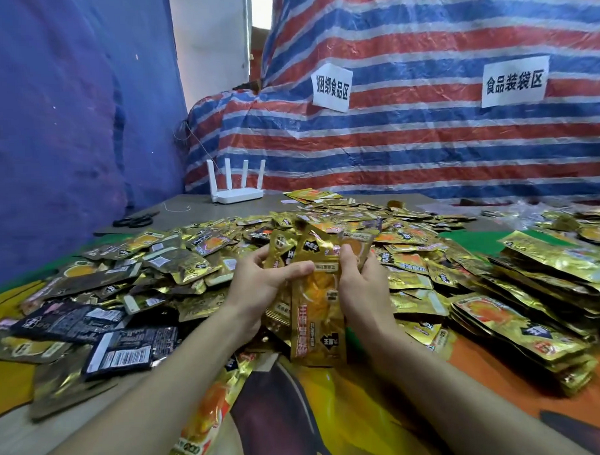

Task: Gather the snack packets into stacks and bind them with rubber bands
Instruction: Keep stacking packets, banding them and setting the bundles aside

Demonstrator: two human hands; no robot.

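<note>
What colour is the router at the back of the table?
The router is white; head view.

Bright even light, foil glare, wide-angle edge distortion

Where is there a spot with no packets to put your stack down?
Bare grey table lies at the back left, between the scissors and the router. Bare mat shows nearest the person, and at the near right below the stacks. The pile in the middle and the left side are crowded.
</note>
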